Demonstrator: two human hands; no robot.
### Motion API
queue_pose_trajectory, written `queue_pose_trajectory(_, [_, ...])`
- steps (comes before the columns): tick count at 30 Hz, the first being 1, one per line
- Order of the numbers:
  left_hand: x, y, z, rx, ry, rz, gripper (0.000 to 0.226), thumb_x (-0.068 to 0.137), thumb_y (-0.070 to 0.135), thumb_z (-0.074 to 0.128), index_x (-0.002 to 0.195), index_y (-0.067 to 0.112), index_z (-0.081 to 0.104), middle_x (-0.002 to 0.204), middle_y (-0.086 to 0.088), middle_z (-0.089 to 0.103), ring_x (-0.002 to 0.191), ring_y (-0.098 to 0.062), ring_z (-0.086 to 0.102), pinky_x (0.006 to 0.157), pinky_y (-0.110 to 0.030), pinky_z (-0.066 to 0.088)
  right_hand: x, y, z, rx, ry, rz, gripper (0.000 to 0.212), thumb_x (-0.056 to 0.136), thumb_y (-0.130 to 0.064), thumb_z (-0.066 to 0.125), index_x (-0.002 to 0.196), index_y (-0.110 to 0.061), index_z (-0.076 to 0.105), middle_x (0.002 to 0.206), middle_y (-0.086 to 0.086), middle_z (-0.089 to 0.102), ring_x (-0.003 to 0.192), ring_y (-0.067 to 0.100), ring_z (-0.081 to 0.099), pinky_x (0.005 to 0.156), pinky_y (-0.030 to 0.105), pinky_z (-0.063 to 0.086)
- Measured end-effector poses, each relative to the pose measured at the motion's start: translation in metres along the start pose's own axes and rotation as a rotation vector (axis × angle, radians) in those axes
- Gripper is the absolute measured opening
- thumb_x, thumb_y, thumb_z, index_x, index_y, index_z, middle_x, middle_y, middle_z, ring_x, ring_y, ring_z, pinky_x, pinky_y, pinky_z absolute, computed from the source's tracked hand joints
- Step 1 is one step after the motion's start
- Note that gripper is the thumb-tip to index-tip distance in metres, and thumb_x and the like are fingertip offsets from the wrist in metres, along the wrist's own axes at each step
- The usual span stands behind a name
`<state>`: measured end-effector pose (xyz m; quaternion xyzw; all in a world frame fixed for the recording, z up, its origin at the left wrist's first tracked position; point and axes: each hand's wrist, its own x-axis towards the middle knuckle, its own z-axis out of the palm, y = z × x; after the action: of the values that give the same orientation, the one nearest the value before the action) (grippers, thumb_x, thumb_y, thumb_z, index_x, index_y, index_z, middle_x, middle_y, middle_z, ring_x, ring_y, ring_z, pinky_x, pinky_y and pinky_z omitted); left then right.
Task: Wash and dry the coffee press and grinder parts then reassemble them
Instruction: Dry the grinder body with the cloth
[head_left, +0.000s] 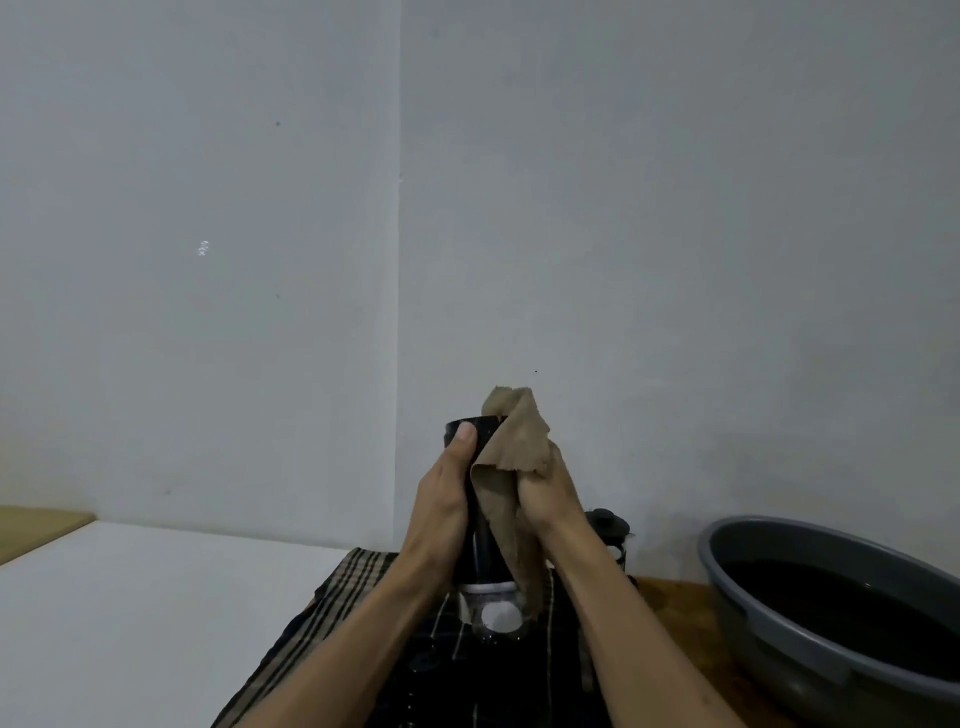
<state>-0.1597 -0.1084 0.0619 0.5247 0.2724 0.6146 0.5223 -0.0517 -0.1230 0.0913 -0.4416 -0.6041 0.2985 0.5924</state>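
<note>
Drying the grinder body (480, 540), held upright above the checked towel (343, 587) on the surface. Left hand (441, 499) — fingers clamped round the black cylinder — should steady it; right hand (548, 491), closed on the tan cloth (511, 441), best wipes rim downward, turning gradually.

No legible text, labels or numbers anywhere.

Plain home kitchen corner, bare grey walls (675, 208), grey wash basin (769, 618) of dark water at 4 o'clock, checked cloth (343, 587) over wooden counter (670, 597), coffee press (608, 530) behind.
</note>
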Motion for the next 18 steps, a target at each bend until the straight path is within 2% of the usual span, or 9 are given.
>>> queue_pose_trajectory(2, [0.004, 0.006, -0.002, 0.02, 0.04, 0.005, 0.068, 0.086, 0.071, 0.052, 0.115, 0.015, 0.076, 0.108, -0.015, 0.077, 0.103, -0.031, 0.074, 0.093, -0.046, 0.058, -0.013, 0.018, 0.003, 0.025, 0.004, 0.054, 0.037, 0.111, -0.022, 0.042, 0.083, -0.019, 0.066, 0.078, -0.005, 0.07, 0.078, 0.012, 0.064, 0.066, 0.023, 0.053])
queue_pose_trajectory(6, [0.008, 0.007, -0.006, 0.033, 0.089, -0.039, 0.077, 0.082, 0.076, 0.054, 0.107, 0.007, 0.075, 0.099, -0.02, 0.077, 0.088, -0.036, 0.074, 0.086, -0.047, 0.059, -0.045, 0.048, 0.003, 0.202, 0.038, 0.315, 0.045, 0.108, -0.048, 0.041, 0.092, -0.02, 0.072, 0.08, 0.005, 0.076, 0.077, 0.023, 0.071, 0.08, 0.046, 0.059])
queue_pose_trajectory(9, [0.009, 0.007, -0.013, -0.042, 0.081, -0.077, 0.078, 0.079, 0.079, 0.057, 0.102, 0.006, 0.075, 0.094, -0.021, 0.075, 0.08, -0.038, 0.071, 0.08, -0.05, 0.059, -0.041, 0.048, -0.003, 0.266, 0.13, 0.36, 0.049, 0.109, -0.046, 0.04, 0.094, -0.014, 0.073, 0.091, 0.014, 0.075, 0.086, 0.026, 0.069, 0.087, 0.045, 0.057])
queue_pose_trajectory(11, [0.007, 0.007, -0.017, -0.001, 0.042, -0.043, 0.072, 0.087, 0.074, 0.055, 0.104, 0.007, 0.073, 0.094, -0.018, 0.075, 0.076, -0.034, 0.072, 0.069, -0.042, 0.06, -0.023, 0.032, -0.012, 0.365, 0.183, 0.352, 0.037, 0.107, -0.042, 0.047, 0.104, -0.015, 0.071, 0.106, 0.013, 0.073, 0.095, 0.022, 0.066, 0.09, 0.043, 0.055])
queue_pose_trajectory(12, [0.005, 0.005, -0.017, 0.075, 0.03, 0.01, 0.067, 0.088, 0.071, 0.056, 0.106, 0.009, 0.072, 0.096, -0.015, 0.077, 0.079, -0.031, 0.074, 0.068, -0.039, 0.06, -0.009, 0.023, -0.015, 0.384, 0.161, 0.347, 0.027, 0.103, -0.041, 0.052, 0.103, -0.019, 0.067, 0.11, 0.01, 0.07, 0.094, 0.017, 0.065, 0.084, 0.037, 0.055])
queue_pose_trajectory(13, [0.002, 0.002, -0.016, 0.179, 0.022, 0.068, 0.063, 0.087, 0.07, 0.059, 0.108, 0.012, 0.071, 0.097, -0.009, 0.078, 0.084, -0.027, 0.076, 0.07, -0.035, 0.06, 0.001, 0.012, -0.018, 0.338, 0.143, 0.315, 0.016, 0.101, -0.037, 0.056, 0.097, -0.023, 0.063, 0.109, 0.007, 0.068, 0.089, 0.012, 0.063, 0.075, 0.03, 0.055])
queue_pose_trajectory(15, [-0.004, -0.005, -0.012, 0.414, -0.028, 0.184, 0.056, 0.081, 0.067, 0.071, 0.11, 0.019, 0.068, 0.097, 0.002, 0.078, 0.092, -0.018, 0.075, 0.077, -0.029, 0.059, 0.008, -0.013, -0.023, -0.051, 0.013, 0.212, 0.022, 0.104, -0.029, 0.052, 0.088, -0.02, 0.063, 0.094, 0.003, 0.068, 0.076, 0.011, 0.062, 0.061, 0.022, 0.052])
queue_pose_trajectory(17, [-0.006, -0.008, -0.009, 0.556, -0.038, 0.237, 0.053, 0.069, 0.055, 0.076, 0.109, 0.022, 0.064, 0.092, 0.005, 0.076, 0.088, -0.013, 0.073, 0.073, -0.026, 0.06, 0.007, -0.032, -0.023, -0.418, -0.115, 0.029, 0.032, 0.105, -0.038, 0.047, 0.098, -0.019, 0.072, 0.092, -0.001, 0.071, 0.083, 0.017, 0.066, 0.067, 0.03, 0.052])
queue_pose_trajectory(18, [-0.004, -0.008, -0.009, 0.627, 0.003, 0.25, 0.056, 0.064, 0.054, 0.075, 0.109, 0.023, 0.062, 0.088, 0.005, 0.075, 0.083, -0.011, 0.072, 0.069, -0.025, 0.059, 0.004, -0.039, -0.023, -0.491, -0.172, -0.004, 0.034, 0.104, -0.041, 0.045, 0.101, -0.021, 0.073, 0.096, -0.001, 0.072, 0.088, 0.018, 0.067, 0.071, 0.033, 0.052])
